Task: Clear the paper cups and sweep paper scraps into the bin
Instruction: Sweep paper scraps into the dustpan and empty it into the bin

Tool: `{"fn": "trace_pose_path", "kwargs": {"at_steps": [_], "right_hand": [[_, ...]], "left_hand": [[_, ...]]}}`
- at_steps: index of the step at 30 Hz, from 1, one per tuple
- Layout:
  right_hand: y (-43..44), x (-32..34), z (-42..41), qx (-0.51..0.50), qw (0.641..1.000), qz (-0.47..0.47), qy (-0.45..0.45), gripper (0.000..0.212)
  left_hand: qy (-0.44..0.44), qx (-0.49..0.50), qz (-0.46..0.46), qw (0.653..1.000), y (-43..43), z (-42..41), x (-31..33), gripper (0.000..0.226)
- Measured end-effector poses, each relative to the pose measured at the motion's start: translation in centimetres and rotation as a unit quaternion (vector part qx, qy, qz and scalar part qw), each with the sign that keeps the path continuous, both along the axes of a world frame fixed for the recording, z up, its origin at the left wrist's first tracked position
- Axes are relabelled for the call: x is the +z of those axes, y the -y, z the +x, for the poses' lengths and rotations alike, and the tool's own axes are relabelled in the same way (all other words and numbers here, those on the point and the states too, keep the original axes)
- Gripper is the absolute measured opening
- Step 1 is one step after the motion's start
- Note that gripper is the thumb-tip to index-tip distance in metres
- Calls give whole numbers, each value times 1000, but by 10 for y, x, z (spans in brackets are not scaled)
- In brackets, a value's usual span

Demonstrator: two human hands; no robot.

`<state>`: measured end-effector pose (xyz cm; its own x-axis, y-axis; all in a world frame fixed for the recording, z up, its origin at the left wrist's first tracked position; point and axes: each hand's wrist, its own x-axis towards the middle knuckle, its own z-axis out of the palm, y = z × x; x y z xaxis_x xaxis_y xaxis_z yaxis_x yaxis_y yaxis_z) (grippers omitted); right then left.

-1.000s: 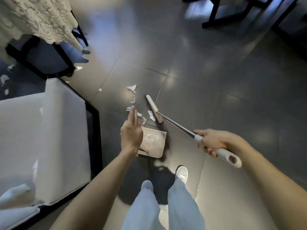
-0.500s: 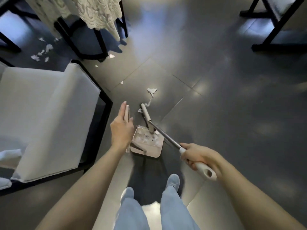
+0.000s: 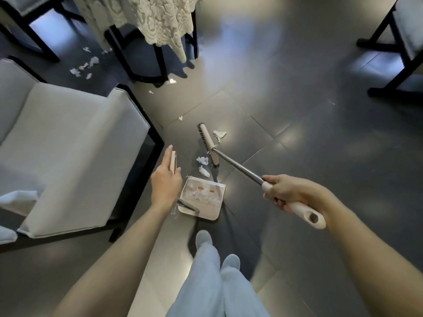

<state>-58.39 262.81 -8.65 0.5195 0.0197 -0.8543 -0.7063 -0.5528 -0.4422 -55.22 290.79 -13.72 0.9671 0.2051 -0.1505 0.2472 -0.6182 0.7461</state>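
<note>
My right hand [image 3: 288, 193] grips the cream handle of a broom; its metal shaft runs up-left to the broom head [image 3: 208, 145], which rests on the dark floor. My left hand [image 3: 166, 181] holds the upright handle of a beige dustpan [image 3: 201, 197] that sits on the floor and holds several white scraps. Two crumpled paper scraps [image 3: 203, 164] lie between the broom head and the pan's front edge. Another scrap [image 3: 219, 134] lies just right of the broom head. More scraps [image 3: 83, 66] lie under the table at the upper left.
A pale cushioned chair [image 3: 68, 152] with a black frame stands close at the left. A table with a lace cloth [image 3: 146, 17] stands at the top, with small scraps [image 3: 172, 81] by its legs. Another black chair frame [image 3: 393, 53] is at the upper right. My feet [image 3: 217, 250] are behind the pan.
The broom head has moved away from the pan's mouth, out over the floor beyond two scraps. The view has shifted, showing more of the table and chair.
</note>
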Motion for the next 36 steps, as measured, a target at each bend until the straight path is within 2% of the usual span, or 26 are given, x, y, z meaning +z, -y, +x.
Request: {"fn": "trace_pose_path", "kwargs": {"at_steps": [9, 12, 16, 19, 23, 25, 31, 36], "right_hand": [[-11, -19, 122, 48, 996, -62, 46, 44], [-25, -38, 164, 107, 986, -114, 66, 41], [-37, -59, 195, 222, 955, -187, 59, 60], [-41, -65, 193, 222, 964, -143, 12, 62], [-23, -42, 184, 120, 988, -26, -98, 61], [-10, -22, 187, 117, 986, -3, -120, 64], [7, 5, 228, 177, 980, -15, -85, 61], [23, 0, 311, 206, 977, -27, -52, 72]], "left_hand": [[9, 49, -16, 999, -5, 66, -9, 66], [17, 57, -30, 998, -2, 94, -13, 66], [22, 42, -39, 998, -1, 128, -17, 67], [25, 36, -34, 998, 1, 149, -16, 66], [11, 21, -30, 999, 13, 171, -8, 64], [4, 23, -30, 999, 17, 181, -5, 60], [10, 61, -30, 998, 21, 209, 0, 63], [11, 105, -35, 994, 36, 250, 4, 63]]}}
